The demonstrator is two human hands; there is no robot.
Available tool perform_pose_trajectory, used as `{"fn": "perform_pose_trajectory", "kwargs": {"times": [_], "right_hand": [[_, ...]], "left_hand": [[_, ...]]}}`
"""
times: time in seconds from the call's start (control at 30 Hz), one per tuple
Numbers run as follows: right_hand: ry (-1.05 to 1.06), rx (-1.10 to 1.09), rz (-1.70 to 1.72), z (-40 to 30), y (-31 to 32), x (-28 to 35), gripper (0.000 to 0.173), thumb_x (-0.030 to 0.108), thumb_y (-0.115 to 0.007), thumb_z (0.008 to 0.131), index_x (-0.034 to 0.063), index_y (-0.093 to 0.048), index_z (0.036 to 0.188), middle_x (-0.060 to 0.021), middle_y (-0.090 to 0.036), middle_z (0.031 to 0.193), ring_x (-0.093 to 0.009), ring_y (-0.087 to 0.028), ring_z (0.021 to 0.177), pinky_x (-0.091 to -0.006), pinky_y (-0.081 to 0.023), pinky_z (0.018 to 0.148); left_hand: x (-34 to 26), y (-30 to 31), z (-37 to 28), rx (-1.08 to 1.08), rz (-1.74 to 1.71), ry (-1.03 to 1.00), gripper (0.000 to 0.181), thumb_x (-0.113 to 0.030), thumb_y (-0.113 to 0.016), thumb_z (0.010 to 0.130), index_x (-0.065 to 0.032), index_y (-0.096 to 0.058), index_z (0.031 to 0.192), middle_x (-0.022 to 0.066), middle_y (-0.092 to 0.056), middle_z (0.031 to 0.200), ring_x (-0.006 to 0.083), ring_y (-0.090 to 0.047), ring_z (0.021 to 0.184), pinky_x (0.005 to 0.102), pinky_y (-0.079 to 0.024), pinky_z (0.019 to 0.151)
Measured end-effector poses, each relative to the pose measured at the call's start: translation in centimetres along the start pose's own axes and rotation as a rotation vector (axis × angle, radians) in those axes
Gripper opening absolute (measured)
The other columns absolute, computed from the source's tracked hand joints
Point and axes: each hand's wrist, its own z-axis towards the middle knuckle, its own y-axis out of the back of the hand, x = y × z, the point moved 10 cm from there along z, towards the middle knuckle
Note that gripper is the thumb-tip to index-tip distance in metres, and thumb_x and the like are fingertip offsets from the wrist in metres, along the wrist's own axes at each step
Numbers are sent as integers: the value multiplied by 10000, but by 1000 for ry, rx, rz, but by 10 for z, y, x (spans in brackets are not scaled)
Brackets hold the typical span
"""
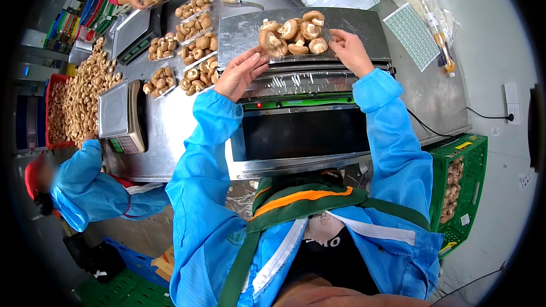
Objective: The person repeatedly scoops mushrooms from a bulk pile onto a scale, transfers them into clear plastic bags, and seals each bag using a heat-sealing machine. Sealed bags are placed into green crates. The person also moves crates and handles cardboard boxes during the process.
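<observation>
In the head view, a clear-edged tray of shiitake mushrooms point(294, 36) is over the steel top of a film wrapping machine point(239, 30). My right hand point(350, 50) pinches the tray's right edge between thumb and fingers. At the lower left corner is my left hand point(243, 70), its fingers stretched out against or very near the tray; whether it grips is unclear. Clear film point(298, 83) stretches across a roller just below the tray. A green control strip point(307, 101) with a lit red lamp and a dark plate point(305, 133) lie nearer my body.
Wrapped mushroom trays point(198, 47) stand to the left, beside weighing scales point(114, 108) and a heap of loose mushrooms point(87, 94). A curved-blade tool point(241, 2) lies behind. Co-workers point(79, 183) stand leftward. A label sheet point(411, 36) and green crate point(477, 179) are right.
</observation>
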Motion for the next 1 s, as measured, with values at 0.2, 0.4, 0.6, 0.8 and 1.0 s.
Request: {"fn": "perform_pose_trajectory", "kwargs": {"times": [0.2, 0.4, 0.6, 0.8, 1.0], "right_hand": [[-13, -108, -168, -19, 11, -6, 356, 121, -603, 799, -30, -563, 1119, -126, -637, 859, -204, -628, 738, -299, -489, 678], [179, -259, -860, -112, 55, 55, 230, 261, -678, 750, 47, -603, 784, -92, -611, 771, -281, -561, 782, -400, -405, 702], [-106, -127, -258, -98, 22, -11, 194, 198, -657, 790, 46, -588, 890, -49, -606, 714, -164, -545, 723, -314, -406, 675], [-410, 24, 862, -126, 25, 11, 155, 46, -484, 843, -32, -553, 959, 32, -440, 628, -72, -411, 596, -222, -382, 635], [270, 201, 1032, -50, 68, 149, 296, 105, -426, 899, -89, -525, 1100, -45, -523, 639, -145, -508, 659, -294, -431, 734]], "left_hand": [[7, 9, -2, -144, 211, 42, 559, -272, -565, 893, 34, -368, 1318, 149, -514, 1211, 212, -510, 1107, 343, -439, 931], [-19, 51, -65, -476, 1227, -156, 374, -319, -678, 783, -5, -606, 972, 145, -662, 867, 238, -649, 720, 330, -513, 650], [-6, 37, -45, -409, 1015, -124, 335, -82, -720, 724, 12, -561, 1003, 95, -659, 761, 140, -627, 670, 256, -477, 574], [17, 24, -115, -206, 239, 322, 519, -78, -665, 802, 0, -442, 1265, 2, -568, 716, 92, -532, 660, 224, -428, 624], [-93, -42, -60, 277, -178, -78, 216, -196, -544, 899, -22, -586, 1019, 24, -535, 721, 135, -505, 645, 284, -445, 699]]}}
